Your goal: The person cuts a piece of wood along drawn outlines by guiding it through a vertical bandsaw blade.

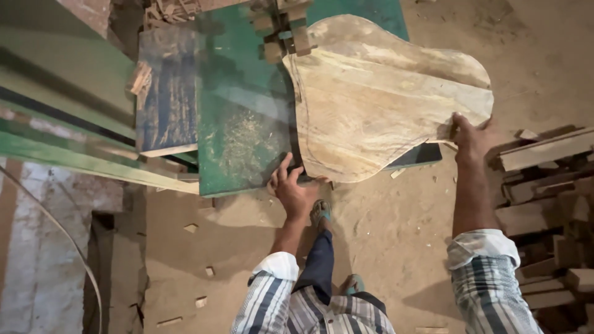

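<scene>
A large curved wooden board [377, 102], cut to a rounded outline with a pencil line near its left edge, lies flat on the green saw table [238, 124]. My left hand [291, 188] grips the board's near left corner at the table's front edge. My right hand [473, 137] holds the board's right end, which overhangs the table. Both arms wear rolled striped sleeves. The saw guide of wooden blocks [288, 31] stands at the board's far left edge.
A stack of cut timber pieces [544, 204] sits at the right beside my right arm. Sawdust covers the floor [383, 229], with small offcuts [192, 227] scattered about. Green machine framing [55, 105] and a blue-stained plank [166, 93] lie to the left.
</scene>
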